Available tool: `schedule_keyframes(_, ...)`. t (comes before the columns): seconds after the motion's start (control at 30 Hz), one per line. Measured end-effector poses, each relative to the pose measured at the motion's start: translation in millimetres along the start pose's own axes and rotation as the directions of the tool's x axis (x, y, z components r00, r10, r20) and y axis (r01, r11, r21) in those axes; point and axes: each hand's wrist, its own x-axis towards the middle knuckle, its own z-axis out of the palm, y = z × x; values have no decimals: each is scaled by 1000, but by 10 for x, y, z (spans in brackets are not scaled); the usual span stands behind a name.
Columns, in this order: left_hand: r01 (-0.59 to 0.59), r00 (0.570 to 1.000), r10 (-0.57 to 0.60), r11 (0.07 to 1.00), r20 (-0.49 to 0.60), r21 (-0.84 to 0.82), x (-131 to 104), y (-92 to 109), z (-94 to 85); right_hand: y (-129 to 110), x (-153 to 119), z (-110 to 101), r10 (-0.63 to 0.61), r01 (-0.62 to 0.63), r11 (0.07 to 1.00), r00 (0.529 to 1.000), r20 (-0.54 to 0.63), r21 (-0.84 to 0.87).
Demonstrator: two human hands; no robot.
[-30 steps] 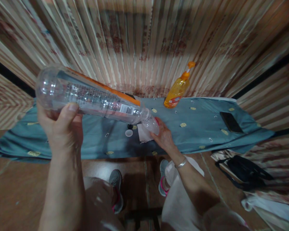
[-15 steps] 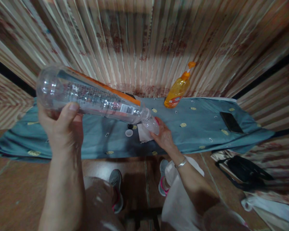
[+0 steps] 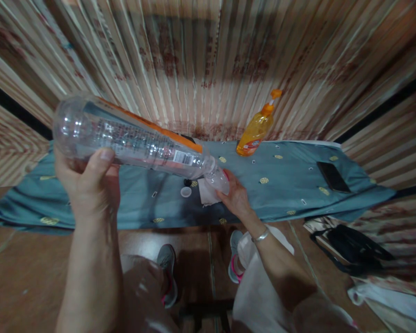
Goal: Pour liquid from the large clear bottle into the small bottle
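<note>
My left hand [image 3: 93, 180] is wrapped round the base end of a large clear plastic bottle [image 3: 128, 138] with an orange-edged printed label. The bottle is tilted, its base raised at the left and its neck pointing down to the right. At its mouth is a small clear container [image 3: 217, 181], gripped by my right hand [image 3: 235, 194]; whether the two touch at the rim I cannot tell. Under them lies a white folded tissue [image 3: 208, 193]. Beside the tissue are a small clear round cap [image 3: 186, 192] and a small black cap [image 3: 187, 182].
A pump bottle of orange liquid [image 3: 254, 134] stands at the back of the cloth-covered table [image 3: 284, 185]. A dark phone [image 3: 333, 176] lies at the right. Patterned curtains [image 3: 194, 69] hang behind. On the floor at right sits a black bag [image 3: 357, 245].
</note>
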Motion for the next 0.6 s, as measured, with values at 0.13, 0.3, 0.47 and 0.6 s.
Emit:
schedule_keyframes(0.13,-6,1000,6,1000,7,-26,-2,16,8,5,-4,8,-3,3,1000,1000,-3,-3)
schedule_keyframes(0.3,7,1000,-8,998,-7,-55,-5,51,36,7,-6,15,-3,3,1000,1000,-3,-6)
schedule_keyframes(0.47,10,1000,-10,999,-17,-37,-4,52,45,17,-6,19,-8,8,1000,1000,-7,-10)
schedule_keyframes(0.6,-5,1000,5,1000,-12,-19,4,41,38,26,-11,28,-8,8,1000,1000,-10,-11)
